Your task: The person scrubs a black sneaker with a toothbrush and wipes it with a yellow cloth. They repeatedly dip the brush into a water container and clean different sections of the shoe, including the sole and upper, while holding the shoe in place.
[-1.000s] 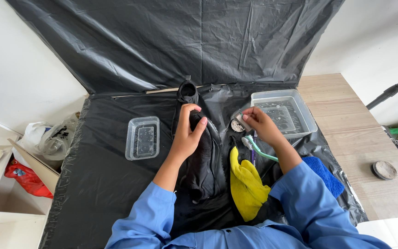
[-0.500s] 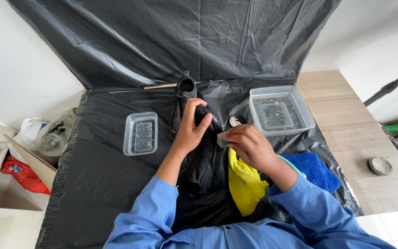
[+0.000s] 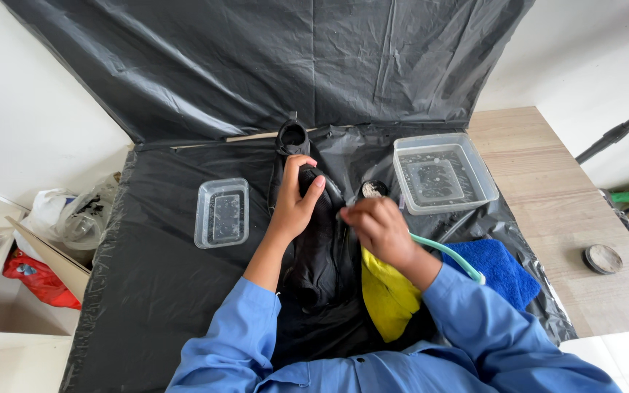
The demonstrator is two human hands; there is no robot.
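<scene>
Since the earlier frames, the right hand (image 3: pixel 378 227) has come away from the large water-filled tub (image 3: pixel 442 173) and now sits against the black shoe (image 3: pixel 320 240), fingers closed around a toothbrush with a pale green handle (image 3: pixel 451 255) that trails back over the wrist. Its bristle end is hidden under the fingers, apparently at the shoe's side. The left hand (image 3: pixel 296 200) stays where it was, clamped over the shoe's upper part, thumb spread, pinning it to the black plastic sheet (image 3: pixel 147 291). The shoe lies lengthwise at the centre of the sheet, opening pointed away from the person. This shift suggests scrubbing is in hand rather than dipping. A yellow cloth (image 3: pixel 387 298) lies just beside the shoe, a blue towel (image 3: pixel 504 269) further right, a small clear tub (image 3: pixel 221 212) to the left, and a round tin (image 3: pixel 374 189) near the large tub.
</scene>
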